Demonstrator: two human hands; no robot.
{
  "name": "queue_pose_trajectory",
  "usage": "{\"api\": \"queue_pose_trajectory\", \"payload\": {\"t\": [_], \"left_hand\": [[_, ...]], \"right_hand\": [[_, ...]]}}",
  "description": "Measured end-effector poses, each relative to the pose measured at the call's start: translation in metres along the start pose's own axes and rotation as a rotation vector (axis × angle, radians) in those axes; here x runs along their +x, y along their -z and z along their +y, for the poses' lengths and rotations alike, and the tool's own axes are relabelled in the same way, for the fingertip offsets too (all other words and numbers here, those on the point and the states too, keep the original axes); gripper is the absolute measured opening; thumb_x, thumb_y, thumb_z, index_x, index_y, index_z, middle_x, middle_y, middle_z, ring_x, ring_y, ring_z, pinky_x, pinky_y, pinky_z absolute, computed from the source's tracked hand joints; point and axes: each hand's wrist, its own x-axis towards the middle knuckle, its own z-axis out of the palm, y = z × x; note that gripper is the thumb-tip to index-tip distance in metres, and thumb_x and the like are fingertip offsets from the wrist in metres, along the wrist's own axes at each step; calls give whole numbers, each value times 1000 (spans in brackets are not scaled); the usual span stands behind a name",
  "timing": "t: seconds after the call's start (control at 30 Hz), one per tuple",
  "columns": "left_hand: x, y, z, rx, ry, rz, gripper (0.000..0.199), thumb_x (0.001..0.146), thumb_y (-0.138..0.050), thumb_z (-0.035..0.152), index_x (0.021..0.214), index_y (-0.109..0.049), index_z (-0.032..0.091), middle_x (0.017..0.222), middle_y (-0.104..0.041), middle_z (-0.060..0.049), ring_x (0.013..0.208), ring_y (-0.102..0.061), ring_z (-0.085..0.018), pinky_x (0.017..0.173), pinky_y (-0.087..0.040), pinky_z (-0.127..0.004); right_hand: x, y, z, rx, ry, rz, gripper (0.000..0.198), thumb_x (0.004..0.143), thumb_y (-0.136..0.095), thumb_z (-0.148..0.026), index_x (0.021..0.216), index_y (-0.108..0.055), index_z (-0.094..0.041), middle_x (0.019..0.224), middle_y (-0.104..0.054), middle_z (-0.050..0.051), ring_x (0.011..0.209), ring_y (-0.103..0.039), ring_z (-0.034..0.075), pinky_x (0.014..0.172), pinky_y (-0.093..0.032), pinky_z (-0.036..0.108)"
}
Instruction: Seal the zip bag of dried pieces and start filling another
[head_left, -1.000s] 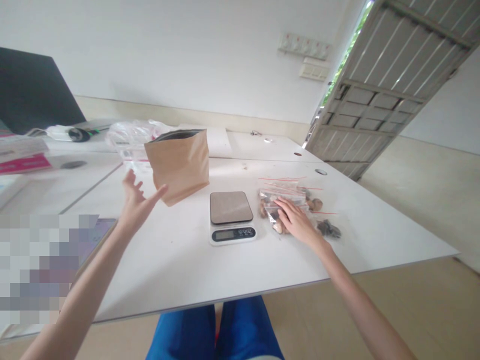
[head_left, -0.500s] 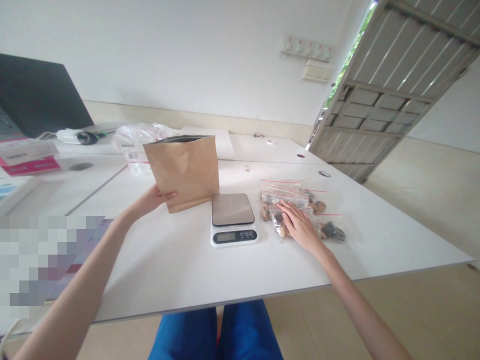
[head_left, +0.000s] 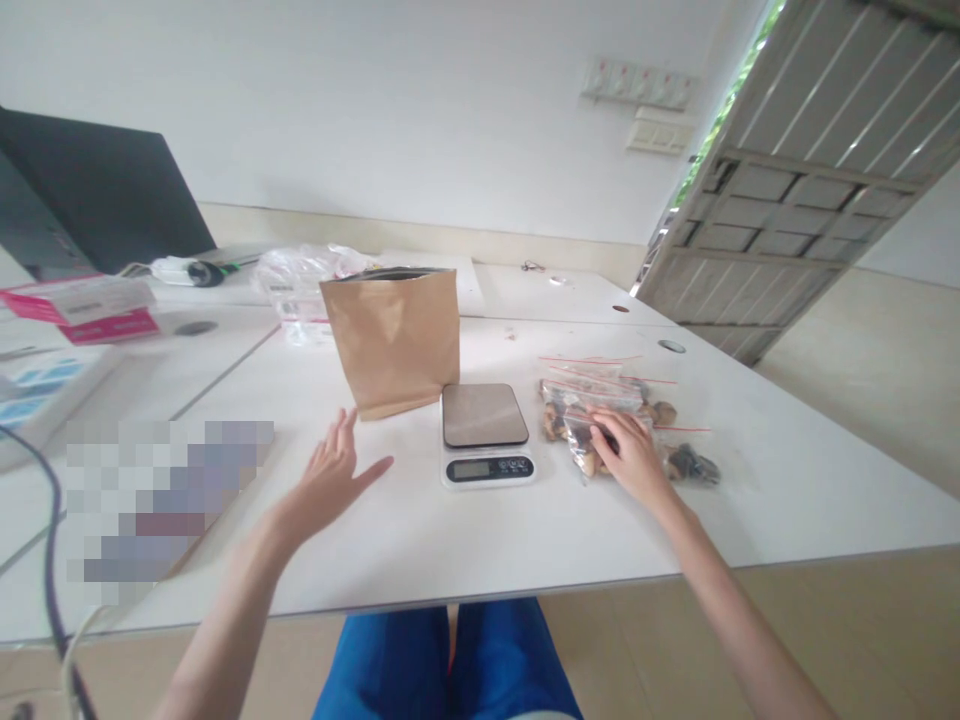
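No legible text on any visible surface

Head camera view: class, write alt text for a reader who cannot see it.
A person's right hand rests on small clear bags of nuts on a white table; the open left hand hovers near an upright brown paper bag beside a kitchen scale.

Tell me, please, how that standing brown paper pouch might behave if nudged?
The brown paper pouch stands upright on a narrow base, so it probably tips easily. Its walls look thin and creased, likely floppy. The left hand is open, not touching it.
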Motion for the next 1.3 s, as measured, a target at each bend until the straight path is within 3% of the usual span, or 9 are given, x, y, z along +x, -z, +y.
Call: {"api": "queue_pose_trajectory", "payload": {"t": [0.13,0.27,0.43,0.53,0.6,0.77,0.87,1.0,1.3], "left_hand": [[-42,-12,20,168,-129,-119,54,89,-32,49,115,-60,11,141,-43,-25,138,-28,-37,110,-21,-57],[-43,-9,23,198,-166,-161,52,91,-30,47,108,-65,13,141,-44,-23,137,-29,-36,110,-22,-57],[-39,-7,36,124,-5,-67,49,87,-40,44,118,-61,12,139,-48,-21,135,-34,-37,110,-22,-56],[-42,6,72,-86,109,-80,38,87,-43,41,109,-66,22,124,-63,-13,123,-51,-34,103,-35,-50],[-43,19,105,-384,159,-131,33,90,-41,42,107,-65,25,112,-68,-9,99,-65,-26,81,-50,-36],[-26,33,160,-914,86,-33,25,90,-47,41,94,-62,21,86,-67,-4,74,-61,-16,68,-47,-26],[-12,25,156,-1109,161,44,30,89,-47,44,77,-58,19,71,-60,-1,66,-57,-14,66,-47,-26],[-7,15,138,-1184,249,106,40,84,-50,54,68,-55,18,67,-57,0,68,-59,-16,69,-50,-29],[-3,18,133,-928,303,142,40,84,-49,55,68,-55,18,64,-55,0,66,-53,-15,65,-43,-25]], "right_hand": [[2,8,-4,-45,0,71,20,89,-45,-30,89,-61,-20,96,-71,9,103,-62,25,99,-34,47],[12,29,-14,-73,-21,116,19,86,-48,-33,82,-61,-21,85,-71,6,86,-66,24,100,-33,47],[40,65,-59,136,-135,-15,23,81,-55,-43,81,-63,-21,66,-65,1,58,-57,17,59,-42,28],[62,76,-102,272,-112,-68,24,86,-52,-43,84,-59,-21,49,-45,-7,46,-40,10,50,-31,23],[79,75,-131,373,-73,-83,21,87,-53,-41,85,-56,-21,49,-39,-9,44,-33,8,48,-27,22],[109,42,-187,927,23,-439,29,84,-58,-47,87,-48,-21,53,-47,-8,43,-38,7,43,-27,20],[109,18,-203,1290,65,-715,37,86,-50,-58,88,-44,-21,55,-49,-8,44,-44,8,44,-36,21],[96,-1,-203,1411,64,-767,38,89,-43,-58,95,-46,-20,65,-50,-5,53,-45,9,52,-40,23],[94,-1,-197,1045,303,-672,20,91,-48,-33,79,-40,-20,66,-48,-5,58,-43,8,57,-35,21]]}}
